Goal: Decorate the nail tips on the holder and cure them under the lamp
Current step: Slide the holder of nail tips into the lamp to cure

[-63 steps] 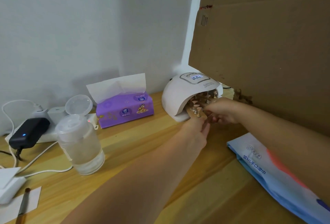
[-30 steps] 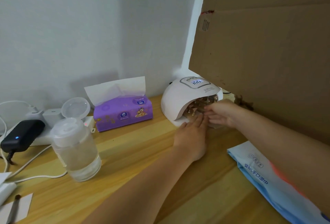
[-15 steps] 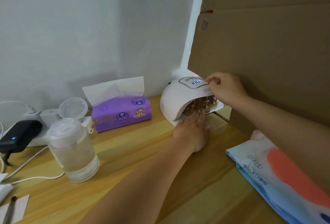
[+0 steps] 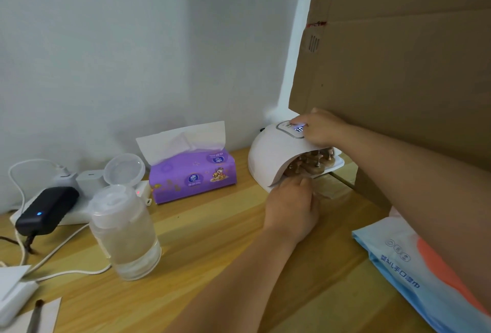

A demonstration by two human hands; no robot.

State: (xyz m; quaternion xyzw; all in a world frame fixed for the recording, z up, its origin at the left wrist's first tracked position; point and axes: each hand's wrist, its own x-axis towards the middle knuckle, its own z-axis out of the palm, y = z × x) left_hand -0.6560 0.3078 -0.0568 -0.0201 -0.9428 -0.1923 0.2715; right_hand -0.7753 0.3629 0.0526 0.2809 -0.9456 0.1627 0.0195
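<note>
Compared with half a second earlier, the right hand (image 4: 320,128) is now lowered onto the lit control panel on top of the white domed curing lamp (image 4: 273,152), one finger pressing beside the display, nothing grasped. The left hand (image 4: 292,208) is kept at the lamp's mouth on the light wooden table (image 4: 212,226), fingers curled under; whether anything is gripped cannot be told. The tan holder of nail tips (image 4: 310,164) is seen inside the lamp, its long axis running left-right across the opening, its stands upright.
</note>
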